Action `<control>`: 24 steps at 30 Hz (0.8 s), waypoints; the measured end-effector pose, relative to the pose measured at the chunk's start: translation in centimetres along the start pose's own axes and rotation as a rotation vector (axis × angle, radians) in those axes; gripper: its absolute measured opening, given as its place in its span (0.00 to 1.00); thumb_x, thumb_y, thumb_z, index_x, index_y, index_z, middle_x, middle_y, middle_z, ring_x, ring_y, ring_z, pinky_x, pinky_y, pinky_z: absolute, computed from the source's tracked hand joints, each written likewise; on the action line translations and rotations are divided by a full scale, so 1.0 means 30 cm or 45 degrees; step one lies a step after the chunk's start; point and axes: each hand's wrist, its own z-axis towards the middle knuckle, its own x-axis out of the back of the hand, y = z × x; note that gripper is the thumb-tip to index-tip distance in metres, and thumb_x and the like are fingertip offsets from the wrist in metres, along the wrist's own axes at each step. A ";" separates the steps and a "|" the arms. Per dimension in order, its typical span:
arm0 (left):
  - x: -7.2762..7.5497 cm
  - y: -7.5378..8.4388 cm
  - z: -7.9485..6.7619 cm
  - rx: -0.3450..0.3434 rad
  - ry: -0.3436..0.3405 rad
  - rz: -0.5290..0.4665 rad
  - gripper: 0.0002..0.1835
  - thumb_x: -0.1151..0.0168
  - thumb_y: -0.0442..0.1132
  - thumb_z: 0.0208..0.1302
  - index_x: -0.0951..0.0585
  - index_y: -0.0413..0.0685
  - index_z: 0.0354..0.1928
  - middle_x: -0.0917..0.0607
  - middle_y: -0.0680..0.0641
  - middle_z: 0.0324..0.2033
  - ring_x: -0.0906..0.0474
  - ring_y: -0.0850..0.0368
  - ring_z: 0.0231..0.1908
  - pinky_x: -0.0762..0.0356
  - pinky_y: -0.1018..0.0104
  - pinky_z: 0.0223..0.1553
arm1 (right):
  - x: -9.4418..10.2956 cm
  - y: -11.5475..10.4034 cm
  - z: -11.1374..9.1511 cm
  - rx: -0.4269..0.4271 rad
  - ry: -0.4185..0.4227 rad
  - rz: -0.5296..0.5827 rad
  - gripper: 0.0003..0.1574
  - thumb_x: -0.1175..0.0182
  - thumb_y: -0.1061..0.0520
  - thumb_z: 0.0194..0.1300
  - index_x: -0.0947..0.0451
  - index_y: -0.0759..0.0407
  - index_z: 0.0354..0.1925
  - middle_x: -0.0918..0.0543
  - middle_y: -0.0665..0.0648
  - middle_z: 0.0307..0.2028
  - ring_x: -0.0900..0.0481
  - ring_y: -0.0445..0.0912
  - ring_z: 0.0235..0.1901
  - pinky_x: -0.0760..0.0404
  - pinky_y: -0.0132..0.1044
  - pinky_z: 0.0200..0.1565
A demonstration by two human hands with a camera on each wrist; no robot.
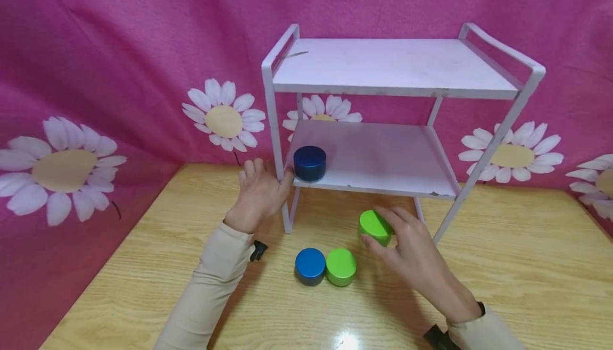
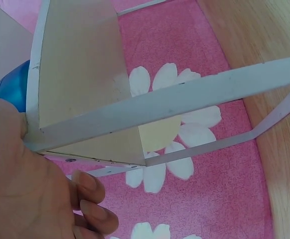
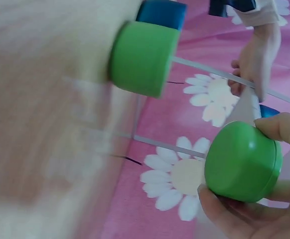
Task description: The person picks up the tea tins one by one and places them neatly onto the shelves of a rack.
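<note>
My right hand (image 1: 414,251) holds a bright green round container (image 3: 242,162) between thumb and fingers, above the table in front of the shelf. My left hand (image 1: 258,193) is at the left front leg of the white two-tier shelf rack (image 1: 397,68), with its thumb against the leg and its fingers bent behind it. Beside that thumb, a dark blue round container (image 1: 310,164) sits at the left front of the lower tier. On the table, a blue round container (image 1: 310,266) and a second green one (image 1: 341,267) stand side by side.
The rack stands on a wooden table (image 1: 527,265), against a pink cloth (image 1: 143,31) printed with white daisies. Raised rails (image 1: 503,47) edge the sides of its upper tier. Black straps (image 1: 258,250) show by both wrists.
</note>
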 end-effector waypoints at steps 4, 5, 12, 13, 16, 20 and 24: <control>0.001 0.001 0.001 0.017 -0.022 -0.010 0.23 0.61 0.56 0.71 0.33 0.40 0.40 0.34 0.39 0.39 0.41 0.43 0.45 0.44 0.51 0.43 | 0.028 -0.019 0.028 0.045 0.046 -0.004 0.31 0.29 0.58 0.53 0.24 0.72 0.53 0.20 0.64 0.45 0.23 0.53 0.42 0.20 0.47 0.39; 0.001 0.001 0.001 0.022 -0.025 -0.014 0.23 0.62 0.56 0.71 0.32 0.40 0.40 0.34 0.39 0.39 0.41 0.43 0.45 0.44 0.51 0.44 | 0.034 -0.024 0.034 0.056 0.054 -0.004 0.31 0.29 0.58 0.53 0.24 0.71 0.53 0.20 0.64 0.46 0.24 0.53 0.43 0.20 0.47 0.39; 0.004 0.004 -0.003 0.019 -0.019 -0.007 0.23 0.61 0.55 0.71 0.32 0.40 0.43 0.34 0.38 0.39 0.41 0.42 0.46 0.43 0.49 0.44 | 0.061 -0.056 0.059 0.084 0.063 -0.013 0.31 0.28 0.56 0.52 0.23 0.68 0.53 0.20 0.62 0.47 0.23 0.53 0.43 0.20 0.46 0.39; 0.004 0.004 -0.003 0.022 -0.018 -0.007 0.23 0.61 0.55 0.71 0.32 0.41 0.43 0.34 0.38 0.39 0.41 0.42 0.46 0.43 0.49 0.44 | 0.063 -0.061 0.062 0.083 0.060 -0.007 0.31 0.28 0.57 0.52 0.23 0.68 0.53 0.19 0.62 0.47 0.23 0.53 0.43 0.20 0.46 0.39; 0.003 0.004 -0.001 0.021 -0.017 -0.008 0.22 0.61 0.55 0.71 0.32 0.41 0.41 0.34 0.38 0.39 0.41 0.43 0.45 0.44 0.50 0.43 | 0.070 -0.073 0.072 0.078 0.060 0.006 0.31 0.28 0.57 0.51 0.22 0.68 0.52 0.19 0.62 0.45 0.22 0.52 0.41 0.19 0.44 0.37; 0.000 0.003 0.003 0.008 -0.024 -0.010 0.22 0.62 0.55 0.71 0.32 0.41 0.40 0.34 0.39 0.38 0.41 0.43 0.44 0.44 0.51 0.43 | 0.075 -0.087 0.091 0.073 0.082 0.006 0.31 0.28 0.57 0.51 0.23 0.71 0.51 0.18 0.63 0.41 0.21 0.51 0.36 0.18 0.43 0.34; 0.001 0.001 0.001 0.015 -0.025 -0.006 0.23 0.62 0.55 0.71 0.32 0.40 0.40 0.34 0.39 0.38 0.41 0.43 0.45 0.44 0.50 0.44 | 0.077 -0.099 0.121 0.102 0.104 0.001 0.30 0.29 0.56 0.52 0.23 0.72 0.50 0.19 0.64 0.41 0.20 0.52 0.36 0.19 0.43 0.35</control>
